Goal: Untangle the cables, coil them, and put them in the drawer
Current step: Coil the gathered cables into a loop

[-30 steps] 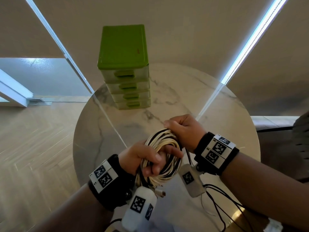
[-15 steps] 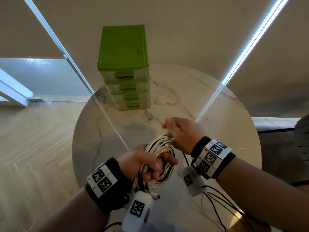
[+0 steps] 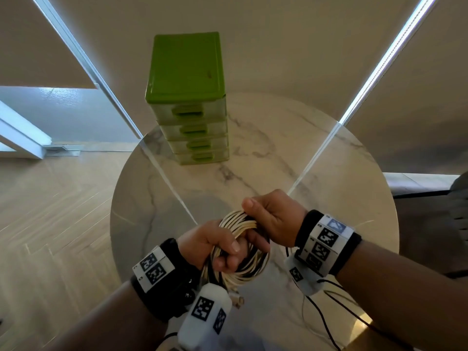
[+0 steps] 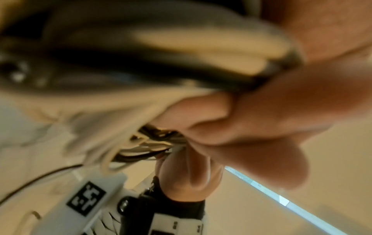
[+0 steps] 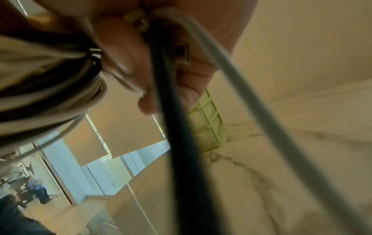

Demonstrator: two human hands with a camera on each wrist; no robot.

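A coil of cream and black cables [image 3: 240,252] hangs above the round marble table [image 3: 342,188], near its front. My left hand [image 3: 222,245] grips the coil's lower left side, fingers curled through the loops. My right hand [image 3: 272,216] holds the top right of the coil, thumb laid over the strands. The left wrist view shows the blurred cable coil [image 4: 141,79] against my fingers [image 4: 261,127]. In the right wrist view the cable coil [image 5: 50,79] sits at the left. A plug end [image 3: 236,298] dangles below. The green drawer unit [image 3: 188,97] stands at the table's far side, all drawers shut.
Thin black and white wires [image 3: 329,307] trail from my right wrist over the table's front right. Wooden floor [image 3: 50,211] lies to the left. In the right wrist view the drawer unit's side [image 5: 209,127] is visible, with people [image 5: 36,190] standing far off.
Both hands with the coil sank slightly toward me. My right hand shifted its hold along the top of the coil, its thumb now lying over the strands.
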